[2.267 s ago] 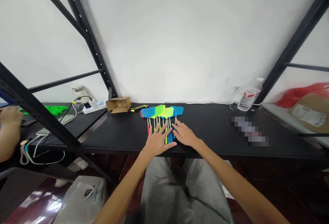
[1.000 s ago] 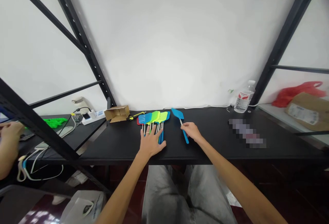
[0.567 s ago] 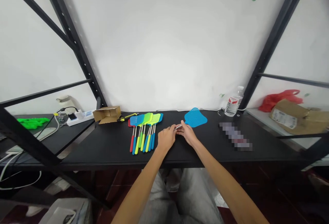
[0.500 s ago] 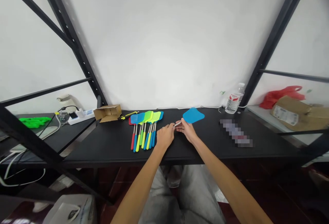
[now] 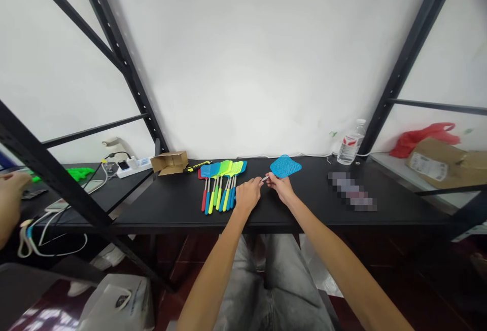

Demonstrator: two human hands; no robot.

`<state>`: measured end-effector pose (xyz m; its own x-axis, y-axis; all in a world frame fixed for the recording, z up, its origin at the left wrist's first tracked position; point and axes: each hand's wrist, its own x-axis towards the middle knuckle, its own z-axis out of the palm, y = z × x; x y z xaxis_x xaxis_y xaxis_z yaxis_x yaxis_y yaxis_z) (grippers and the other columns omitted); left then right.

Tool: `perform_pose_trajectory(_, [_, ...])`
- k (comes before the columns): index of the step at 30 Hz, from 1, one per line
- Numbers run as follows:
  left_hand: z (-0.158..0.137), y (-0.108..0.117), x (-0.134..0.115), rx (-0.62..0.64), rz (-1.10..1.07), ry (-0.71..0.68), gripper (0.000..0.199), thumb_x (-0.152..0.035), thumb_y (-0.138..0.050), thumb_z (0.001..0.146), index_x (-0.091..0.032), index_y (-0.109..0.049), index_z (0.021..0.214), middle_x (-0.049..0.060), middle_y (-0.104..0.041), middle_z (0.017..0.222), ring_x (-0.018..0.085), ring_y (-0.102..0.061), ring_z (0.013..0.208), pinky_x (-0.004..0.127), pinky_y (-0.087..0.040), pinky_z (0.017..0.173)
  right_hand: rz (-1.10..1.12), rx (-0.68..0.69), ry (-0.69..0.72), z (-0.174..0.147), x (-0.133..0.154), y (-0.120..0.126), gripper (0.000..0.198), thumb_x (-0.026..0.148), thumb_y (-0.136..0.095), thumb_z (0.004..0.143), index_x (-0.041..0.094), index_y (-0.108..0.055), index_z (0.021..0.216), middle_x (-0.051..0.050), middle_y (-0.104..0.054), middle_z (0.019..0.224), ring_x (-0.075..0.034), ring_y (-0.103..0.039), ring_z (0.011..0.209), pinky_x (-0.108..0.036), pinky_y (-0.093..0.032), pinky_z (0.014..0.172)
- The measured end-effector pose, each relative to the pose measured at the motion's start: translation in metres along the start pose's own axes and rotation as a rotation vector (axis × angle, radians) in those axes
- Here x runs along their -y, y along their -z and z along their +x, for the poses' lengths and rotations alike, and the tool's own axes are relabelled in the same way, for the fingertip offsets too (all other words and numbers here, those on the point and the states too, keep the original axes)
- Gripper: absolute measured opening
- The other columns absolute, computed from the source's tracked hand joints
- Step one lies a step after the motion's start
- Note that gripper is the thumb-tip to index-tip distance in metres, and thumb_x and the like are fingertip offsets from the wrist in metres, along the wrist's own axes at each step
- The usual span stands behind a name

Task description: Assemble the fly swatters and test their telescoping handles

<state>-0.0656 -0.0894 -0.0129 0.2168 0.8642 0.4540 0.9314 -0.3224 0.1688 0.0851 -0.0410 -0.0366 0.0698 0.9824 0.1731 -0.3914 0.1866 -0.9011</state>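
Note:
A fly swatter with a blue mesh head [image 5: 286, 166] is held between my two hands, its head tilted up and to the right. My left hand [image 5: 248, 194] is closed around the handle end, which it hides. Further up, my right hand [image 5: 280, 187] pinches the thin metal shaft just below the blue head. To the left of my hands, several fly swatters [image 5: 222, 170] lie side by side on the black table [image 5: 171, 204], heads toward the wall. Their grips are red, blue, green and yellow.
Behind the swatters at the left are a small open cardboard box [image 5: 170, 162] and a yellow-black cutter knife [image 5: 198, 166]. A water bottle [image 5: 350, 143] stands back right, near a blurred item [image 5: 352, 191]. Another person's hand [image 5: 13, 201] shows at the far left, beyond the black rack post [image 5: 57, 179].
The view has shifted slightly, moving the table's things to the right. The blue swatter head has turned a little in my hands. Another person's hand has come in at the left edge.

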Motion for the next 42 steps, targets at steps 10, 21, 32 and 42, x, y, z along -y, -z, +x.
perform_pose_trajectory(10, [0.001, -0.002, 0.005, -0.073, 0.083, 0.024, 0.037, -0.034, -0.03, 0.102, -0.025, -0.066, 0.103, 0.007, -0.07, 0.1, 0.021, -0.065, 0.089, 0.029, -0.037, 0.066, 0.066, -0.073, 0.038, 0.006, 0.0, 0.001, 0.041, 0.051, -0.088, 0.055, 0.018, -0.07, 0.073, -0.002, -0.064, 0.068, -0.012, -0.059, 0.062, -0.026, -0.05, 0.058])
perform_pose_trajectory(21, [-0.001, 0.002, 0.026, -0.151, 0.098, 0.02, 0.034, -0.036, -0.036, 0.101, -0.024, -0.068, 0.104, 0.009, -0.069, 0.105, 0.023, -0.062, 0.097, 0.034, -0.04, 0.082, 0.123, -0.348, 0.134, 0.035, 0.007, 0.023, 0.036, 0.054, -0.077, 0.07, 0.022, -0.061, 0.072, 0.0, -0.058, 0.057, -0.014, -0.056, 0.055, -0.028, -0.05, 0.053])
perform_pose_trajectory(32, [-0.002, 0.007, 0.014, -0.118, 0.011, -0.1, 0.03, -0.031, -0.04, 0.1, -0.025, -0.059, 0.122, 0.007, -0.067, 0.111, 0.021, -0.062, 0.101, 0.03, -0.042, 0.083, -0.283, 0.203, 0.126, 0.01, 0.003, 0.002, 0.048, 0.063, -0.072, 0.072, 0.016, -0.075, 0.081, -0.005, -0.07, 0.076, -0.01, -0.056, 0.058, -0.021, -0.039, 0.049])
perform_pose_trajectory(42, [-0.001, 0.008, 0.009, -0.047, 0.015, -0.021, 0.039, -0.042, -0.032, 0.102, -0.028, -0.065, 0.118, 0.007, -0.07, 0.102, 0.02, -0.065, 0.095, 0.028, -0.04, 0.071, -0.18, 0.157, 0.059, 0.009, -0.001, -0.001, 0.05, 0.066, -0.074, 0.068, 0.017, -0.075, 0.079, -0.005, -0.069, 0.074, -0.011, -0.056, 0.058, -0.02, -0.039, 0.048])
